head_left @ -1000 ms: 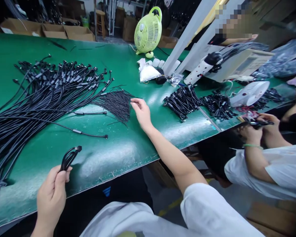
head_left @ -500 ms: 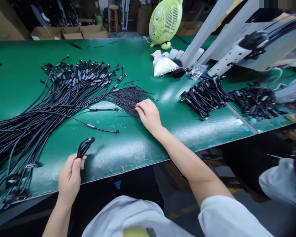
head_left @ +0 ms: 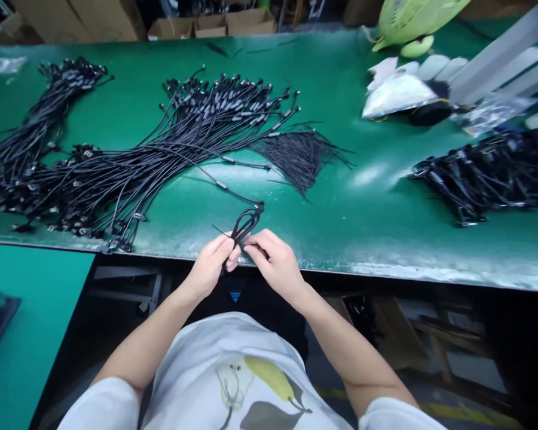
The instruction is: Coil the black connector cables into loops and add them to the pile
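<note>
My left hand (head_left: 214, 261) is closed round a coiled black cable (head_left: 247, 222), whose loops stick up above the fingers near the table's front edge. A thin black tie (head_left: 219, 230) crosses the coil, one end poking out to the left. Pinched at the other side of the coil, my right hand (head_left: 271, 258) has the tie's other end at its fingertips, mostly hidden. Beyond the hands lies a fanned pile of thin black ties (head_left: 298, 156). To its left spreads a large bunch of loose black cables (head_left: 161, 158) with grey sleeves and plugs.
Bundled cables (head_left: 493, 173) lie on the right of the green table (head_left: 367, 239). Another cable bunch (head_left: 49, 113) is at the left. Plastic bags (head_left: 397, 94), a green fan (head_left: 412, 24) and a slanted white post (head_left: 497, 57) stand toward the back right. Cardboard boxes (head_left: 251, 22) line the far side.
My right hand has come back from the pile of ties to the coil in my left hand, now with a tie. The view has swung left and down.
</note>
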### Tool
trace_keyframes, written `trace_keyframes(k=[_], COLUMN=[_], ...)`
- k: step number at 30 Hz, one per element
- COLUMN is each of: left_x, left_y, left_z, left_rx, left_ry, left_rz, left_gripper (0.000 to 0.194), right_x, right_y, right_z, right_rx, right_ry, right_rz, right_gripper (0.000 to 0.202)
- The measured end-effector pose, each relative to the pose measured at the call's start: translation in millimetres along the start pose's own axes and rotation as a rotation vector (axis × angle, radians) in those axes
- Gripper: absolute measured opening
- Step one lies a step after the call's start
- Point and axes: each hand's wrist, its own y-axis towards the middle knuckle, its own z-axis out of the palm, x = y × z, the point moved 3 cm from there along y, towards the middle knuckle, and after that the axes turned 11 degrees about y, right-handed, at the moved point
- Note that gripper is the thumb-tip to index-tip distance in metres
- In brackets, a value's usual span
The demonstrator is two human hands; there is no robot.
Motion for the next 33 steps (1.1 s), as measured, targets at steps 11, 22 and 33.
trace_keyframes(k=[11,22,33], left_x=[-2.6,16.6,-36.4], left_y=[-23.0,-42.8,-42.3], left_z=[-13.3,-11.9,-25.7], left_rx=[0.171,0.147,-0.218], left_ry=[0.507,0.096,0.353], left_rz=[0.026,-0.222,0.32], left_gripper=[0.027,0.052,0.049], right_x=[51.4,81.3,67.1], right_y=[9.9,1.5,33.6], right_z=[-7.5,17.3,19.4], right_rx=[0.535,0.684,0.135], right_ry=[-0.583,-0.83,-0.284], right_rz=[-0.784,-0.898,-0.274], right_gripper=[0.027,0.044,0.018])
